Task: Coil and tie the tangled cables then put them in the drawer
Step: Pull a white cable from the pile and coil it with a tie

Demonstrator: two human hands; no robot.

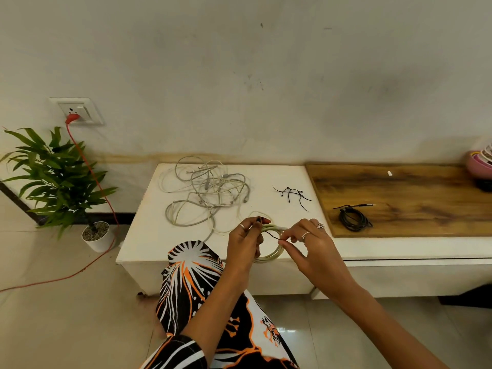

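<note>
My left hand grips a small coil of pale white cable above the front edge of the white cabinet. My right hand pinches one end of a thin black tie that crosses the coil; the left fingers pinch its other end. A tangle of pale grey and white cables lies further back on the cabinet top. One strand runs from it toward the coil. Several loose black ties lie to the right of the tangle. A coiled black cable rests on the wooden board.
A potted plant stands on the floor at the left. A red cord runs from the wall socket down across the floor. Pink bowls sit at the far right. A drawer front shows below the board.
</note>
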